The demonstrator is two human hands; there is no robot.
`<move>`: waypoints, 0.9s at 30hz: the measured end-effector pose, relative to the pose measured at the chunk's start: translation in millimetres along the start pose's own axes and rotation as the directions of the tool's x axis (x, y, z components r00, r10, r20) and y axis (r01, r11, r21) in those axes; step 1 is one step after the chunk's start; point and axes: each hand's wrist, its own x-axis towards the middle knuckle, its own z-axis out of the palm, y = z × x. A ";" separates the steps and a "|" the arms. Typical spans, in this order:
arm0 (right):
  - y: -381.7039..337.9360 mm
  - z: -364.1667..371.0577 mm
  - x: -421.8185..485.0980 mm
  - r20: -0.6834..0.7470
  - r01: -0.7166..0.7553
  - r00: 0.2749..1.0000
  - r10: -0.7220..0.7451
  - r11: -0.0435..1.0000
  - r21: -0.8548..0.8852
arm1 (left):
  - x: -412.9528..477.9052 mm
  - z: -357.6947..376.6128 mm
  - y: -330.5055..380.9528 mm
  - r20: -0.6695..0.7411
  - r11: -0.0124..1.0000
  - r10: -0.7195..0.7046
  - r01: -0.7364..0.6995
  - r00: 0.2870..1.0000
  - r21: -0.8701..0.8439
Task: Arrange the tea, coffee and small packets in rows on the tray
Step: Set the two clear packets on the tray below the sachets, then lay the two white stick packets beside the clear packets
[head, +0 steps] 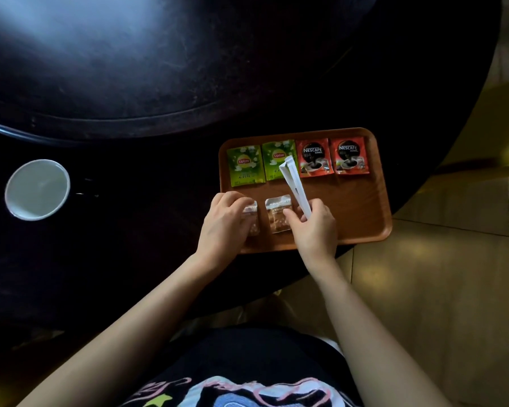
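On the orange-brown wooden tray [362,218], right of centre, two green tea sachets [245,165] and two red coffee sachets [315,158] form the upper row. Below them, the left hand [222,223] presses its fingers on one small clear packet [252,214]; the right hand [313,223] pinches white paper sticks [296,185] and touches a second clear packet [278,212].

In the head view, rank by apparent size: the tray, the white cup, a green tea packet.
1. tray
2. white cup
3. green tea packet, the left of two that look alike.

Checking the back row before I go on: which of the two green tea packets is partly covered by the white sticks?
The right-hand green Lipton packet, next to the red Nescafe packets. The white sticks in the right hand cross its right edge; the left-hand green packet lies fully uncovered.
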 end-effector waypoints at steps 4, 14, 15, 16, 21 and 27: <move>-2.7 -30.5 5.0 0.038 0.123 0.991 -0.128 0.986 0.112 | 22.4 -32.9 17.0 -0.078 0.965 -0.121 0.099 0.990 -0.243; -25.2 -106.5 36.6 0.449 0.305 0.827 -0.338 0.941 0.147 | 57.7 -66.2 64.8 0.387 0.717 -0.038 0.295 0.921 -0.632; -26.1 -113.3 41.3 0.446 0.311 0.825 -0.347 0.938 0.155 | 57.9 -65.6 66.6 0.391 0.684 -0.049 0.316 0.919 -0.658; -27.1 -120.8 45.0 0.442 0.314 0.824 -0.355 0.935 0.165 | 58.2 -64.2 67.4 0.390 0.651 -0.065 0.335 0.918 -0.681; -12.6 -147.1 67.6 0.343 0.315 0.867 -0.362 0.931 0.185 | 62.8 -59.5 65.1 0.351 0.626 -0.142 0.359 0.926 -0.693; 36.2 -131.3 90.3 0.368 0.349 0.889 -0.271 0.922 -0.165 | 56.3 -54.0 37.5 0.324 0.543 -0.294 0.436 0.899 -0.718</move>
